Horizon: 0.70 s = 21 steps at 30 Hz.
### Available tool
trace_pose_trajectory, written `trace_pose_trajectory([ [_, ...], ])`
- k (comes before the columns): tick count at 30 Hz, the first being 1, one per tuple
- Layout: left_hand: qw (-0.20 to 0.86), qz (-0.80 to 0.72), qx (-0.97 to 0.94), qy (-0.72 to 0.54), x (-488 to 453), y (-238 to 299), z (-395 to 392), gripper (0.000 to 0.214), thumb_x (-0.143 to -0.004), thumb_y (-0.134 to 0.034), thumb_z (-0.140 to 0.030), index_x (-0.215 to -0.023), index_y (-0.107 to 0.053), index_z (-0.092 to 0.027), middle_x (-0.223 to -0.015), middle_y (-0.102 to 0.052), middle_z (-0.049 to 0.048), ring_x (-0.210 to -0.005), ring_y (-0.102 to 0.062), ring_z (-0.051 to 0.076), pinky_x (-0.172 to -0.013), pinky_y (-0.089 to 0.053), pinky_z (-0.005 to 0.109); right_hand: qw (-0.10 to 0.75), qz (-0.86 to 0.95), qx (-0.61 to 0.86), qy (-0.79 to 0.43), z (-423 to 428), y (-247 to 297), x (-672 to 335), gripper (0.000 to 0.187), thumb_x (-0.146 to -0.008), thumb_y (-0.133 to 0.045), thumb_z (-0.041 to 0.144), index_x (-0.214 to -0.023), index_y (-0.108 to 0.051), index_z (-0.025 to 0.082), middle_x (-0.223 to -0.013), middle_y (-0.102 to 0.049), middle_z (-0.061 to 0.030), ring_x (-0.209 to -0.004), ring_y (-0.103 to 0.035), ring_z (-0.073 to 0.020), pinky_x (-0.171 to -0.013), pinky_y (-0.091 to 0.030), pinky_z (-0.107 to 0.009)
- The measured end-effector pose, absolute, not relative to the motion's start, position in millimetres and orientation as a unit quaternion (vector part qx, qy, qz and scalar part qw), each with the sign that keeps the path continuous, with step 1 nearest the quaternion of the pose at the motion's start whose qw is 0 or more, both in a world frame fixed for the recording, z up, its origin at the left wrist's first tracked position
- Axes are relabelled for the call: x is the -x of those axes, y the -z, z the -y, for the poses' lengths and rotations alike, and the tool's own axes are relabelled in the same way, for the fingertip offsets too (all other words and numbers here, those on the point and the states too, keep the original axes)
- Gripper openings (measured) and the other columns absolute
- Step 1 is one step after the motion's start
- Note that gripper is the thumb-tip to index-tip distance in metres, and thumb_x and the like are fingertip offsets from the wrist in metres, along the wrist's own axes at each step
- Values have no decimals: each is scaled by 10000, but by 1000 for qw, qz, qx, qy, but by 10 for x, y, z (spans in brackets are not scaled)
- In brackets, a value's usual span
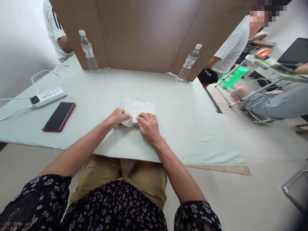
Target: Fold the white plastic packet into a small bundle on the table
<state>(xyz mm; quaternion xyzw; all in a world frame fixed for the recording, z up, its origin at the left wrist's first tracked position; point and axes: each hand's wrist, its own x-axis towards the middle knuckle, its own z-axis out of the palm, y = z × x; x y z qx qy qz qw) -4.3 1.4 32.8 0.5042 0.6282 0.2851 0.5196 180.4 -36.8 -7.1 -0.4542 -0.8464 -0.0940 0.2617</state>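
Observation:
A sheet of clear bubble wrap (pixel 140 105) lies on the table in front of me, partly folded over a small pale block-like object (pixel 135 121) whose kind I cannot make out. My left hand (pixel 118 117) pinches the wrap's left edge between thumb and fingers. From the right, my right hand (pixel 148 125) rests over the wrap and the small object, its fingers bent and fingertips against them. Part of the object and the wrap is hidden under that hand.
On the left are a red-edged phone (pixel 59 117) and a white power strip (pixel 48 97) with cables. A brown cardboard screen (pixel 144 38) stands at the back, water bottles (pixel 89 54) (pixel 189 64) before it. People sit beyond the table (pixel 187 128).

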Motion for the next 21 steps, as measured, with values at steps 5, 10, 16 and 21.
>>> trace_pose_trajectory([
  [5,555,-605,-472,-323,5,-337,-12,116,-684,-647,-101,-660,-549,-158,-529,-537,-50,-458,-505,87,-438,-422,189,262,848,451,94,377,64,-1802,139,-972,-552,175,-989,-689,187,-1089,-718,-67,-981,-527,-248,-825,-347,-393],
  [10,567,-592,-444,-360,-51,-340,-19,164,-653,-636,-93,-634,-494,-173,-500,-504,-63,-442,-489,77,-440,-464,196,257,848,453,92,383,61,-1797,143,-973,-545,171,-995,-685,194,-1097,-715,-69,-977,-527,-247,-817,-343,-395],
  [16,566,-564,-467,-378,-150,-344,4,151,-629,-626,-84,-620,-503,-170,-507,-500,-61,-433,-482,75,-398,-443,189,244,850,457,96,389,46,-1796,137,-948,-571,158,-1010,-688,195,-1093,-716,-66,-986,-532,-255,-818,-347,-389],
  [21,564,-558,-491,-359,-156,-405,22,95,-643,-615,-85,-612,-554,-152,-499,-533,-39,-444,-513,86,-422,-477,206,247,849,458,92,391,54,-1797,175,-959,-534,148,-1025,-689,196,-1098,-714,-75,-990,-534,-258,-824,-355,-391],
])
